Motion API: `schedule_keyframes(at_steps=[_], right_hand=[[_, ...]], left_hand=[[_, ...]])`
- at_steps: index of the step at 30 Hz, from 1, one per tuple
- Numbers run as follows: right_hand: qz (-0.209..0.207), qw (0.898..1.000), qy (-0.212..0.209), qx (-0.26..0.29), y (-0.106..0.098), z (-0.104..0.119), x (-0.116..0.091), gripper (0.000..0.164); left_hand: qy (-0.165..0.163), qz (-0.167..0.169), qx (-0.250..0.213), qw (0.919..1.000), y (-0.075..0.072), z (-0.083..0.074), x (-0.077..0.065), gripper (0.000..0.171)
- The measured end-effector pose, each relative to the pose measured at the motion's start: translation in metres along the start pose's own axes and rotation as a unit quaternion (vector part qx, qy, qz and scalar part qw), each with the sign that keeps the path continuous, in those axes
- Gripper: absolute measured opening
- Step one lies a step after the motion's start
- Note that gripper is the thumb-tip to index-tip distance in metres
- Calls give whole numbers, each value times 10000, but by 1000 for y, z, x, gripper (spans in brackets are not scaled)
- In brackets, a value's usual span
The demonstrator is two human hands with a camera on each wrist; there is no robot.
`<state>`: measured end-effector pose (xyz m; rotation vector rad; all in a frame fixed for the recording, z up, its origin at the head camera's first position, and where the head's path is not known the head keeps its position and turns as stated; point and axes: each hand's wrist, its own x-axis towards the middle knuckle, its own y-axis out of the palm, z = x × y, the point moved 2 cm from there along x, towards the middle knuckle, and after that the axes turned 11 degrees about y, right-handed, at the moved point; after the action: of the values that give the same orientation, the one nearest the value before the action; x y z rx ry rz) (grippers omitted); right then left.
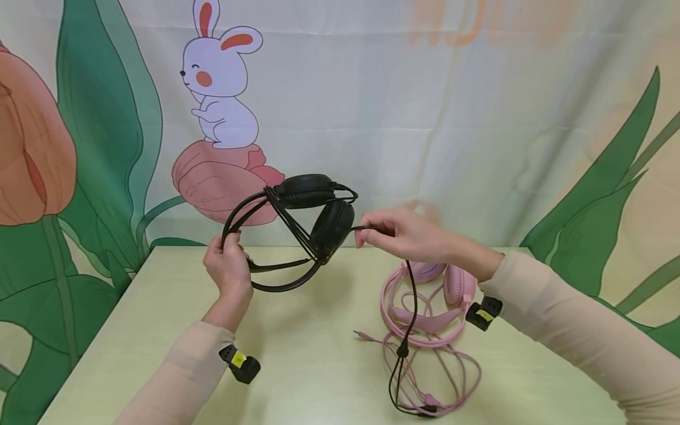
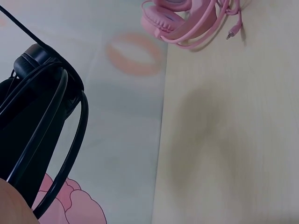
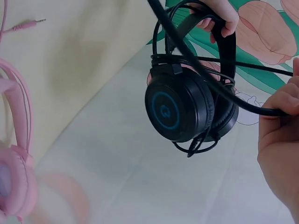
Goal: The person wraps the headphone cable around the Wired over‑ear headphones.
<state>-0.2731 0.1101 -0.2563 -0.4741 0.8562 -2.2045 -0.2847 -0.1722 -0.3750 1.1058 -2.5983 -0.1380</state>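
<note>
A pair of black headphones (image 1: 332, 229) is held up over the table, its cable wound across the headband and ear cups. My left hand (image 1: 229, 265) grips the headband at its top. The right wrist view shows a round logo on one ear cup (image 3: 166, 109). To the right, my right hand (image 1: 406, 233) pinches the black cable (image 1: 413, 295) a short way from the ear cups. From that hand the cable's loose end hangs down over a pink cable, with a splitter (image 1: 402, 348) partway along it.
Pink headphones (image 1: 425, 321) lie on the right side of the pale table (image 1: 297, 354), with their pink cable (image 1: 467, 360) coiled in front. The pink plug (image 1: 363, 336) points left. Behind the table hangs a printed curtain (image 1: 340, 106) with a rabbit and tulips.
</note>
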Motion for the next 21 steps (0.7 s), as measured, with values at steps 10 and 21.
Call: schedule_keyframes(at_steps=[10, 21], right_hand=[[-179, 9847, -873, -1497, -11, 14, 5, 16], [-1544, 8711, -2768, -3751, -16, 18, 14, 5]], left_hand=[[222, 454, 834, 9952, 5, -4, -4, 13], [792, 1186, 1672, 9756, 11, -4, -8, 17]])
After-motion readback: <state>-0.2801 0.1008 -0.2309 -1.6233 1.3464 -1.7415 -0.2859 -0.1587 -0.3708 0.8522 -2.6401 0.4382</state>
